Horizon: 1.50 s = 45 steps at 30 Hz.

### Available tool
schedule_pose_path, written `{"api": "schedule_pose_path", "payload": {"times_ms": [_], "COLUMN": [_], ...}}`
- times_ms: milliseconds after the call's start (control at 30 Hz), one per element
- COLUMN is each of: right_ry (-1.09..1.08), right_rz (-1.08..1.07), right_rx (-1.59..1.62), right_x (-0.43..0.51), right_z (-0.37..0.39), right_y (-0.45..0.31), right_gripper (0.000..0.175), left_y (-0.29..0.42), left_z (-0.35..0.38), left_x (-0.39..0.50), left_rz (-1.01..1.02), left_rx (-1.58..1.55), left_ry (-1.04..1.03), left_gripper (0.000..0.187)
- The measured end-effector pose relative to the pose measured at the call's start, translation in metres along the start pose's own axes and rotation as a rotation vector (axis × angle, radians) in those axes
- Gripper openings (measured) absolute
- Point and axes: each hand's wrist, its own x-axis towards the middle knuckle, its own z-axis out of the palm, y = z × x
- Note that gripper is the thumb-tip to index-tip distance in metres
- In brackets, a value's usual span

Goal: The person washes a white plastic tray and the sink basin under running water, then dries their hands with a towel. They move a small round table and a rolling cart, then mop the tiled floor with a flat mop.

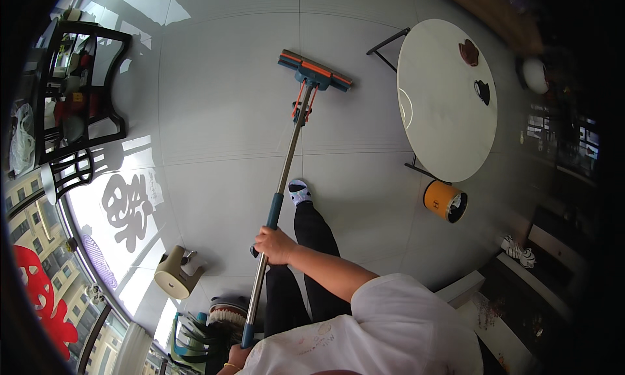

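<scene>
A sponge mop point(291, 153) with a metal pole and a teal and orange head slants across the middle, its head point(315, 71) on the grey tiled floor. My right hand point(274, 244) is closed around the pole just below the upper teal grip sleeve. Lower down, at the pole's teal end near my shirt, my left hand point(239, 356) grips it; that hand is partly hidden at the bottom edge. One slippered foot point(299, 191) stands forward, to the right of the pole.
A round-ended white table point(447, 111) on dark folding legs stands at right, an orange waste bin point(443, 201) beside it. At left are a black shelf rack point(88, 143) and a chair point(73, 172). A beige stool point(177, 273) and a potted plant point(200, 338) lie lower left.
</scene>
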Motion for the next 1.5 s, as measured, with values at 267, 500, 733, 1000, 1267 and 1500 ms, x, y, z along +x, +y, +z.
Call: {"api": "schedule_pose_path", "payload": {"times_ms": [267,500,733,1000,1267,1500], "right_ry": [-0.029,-0.224,-0.500,-0.521,-0.554,-0.437], "right_rz": [0.808,0.687,-0.115,-0.273,-0.126,-0.006], "right_rx": [-1.036,-1.043,-0.351,0.025,-0.525,-0.727], "right_x": [0.181,0.189,0.043,-0.013,0.192,0.293], "right_z": [-0.375,-0.318,0.001,0.077,-0.206,-0.351], "right_y": [0.277,0.282,-0.045,-0.233,0.133,0.255], "right_gripper": [0.042,0.025,0.014,0.010,0.014,0.010], "left_y": [0.528,0.503,0.014,-0.108,0.299,0.467], "left_z": [0.075,0.080,0.017,-0.037,-0.017,-0.028], "left_x": [0.048,0.118,0.019,-0.037,-0.019,0.012], "left_rz": [0.455,0.696,-0.052,-0.161,0.043,0.567], "left_rx": [-0.465,-0.390,0.008,0.078,-0.272,-0.376], "left_ry": [-0.526,-0.321,-0.018,0.111,-0.104,-0.121], "left_gripper": [0.024,0.027,0.027,0.031,0.025,0.025]}}
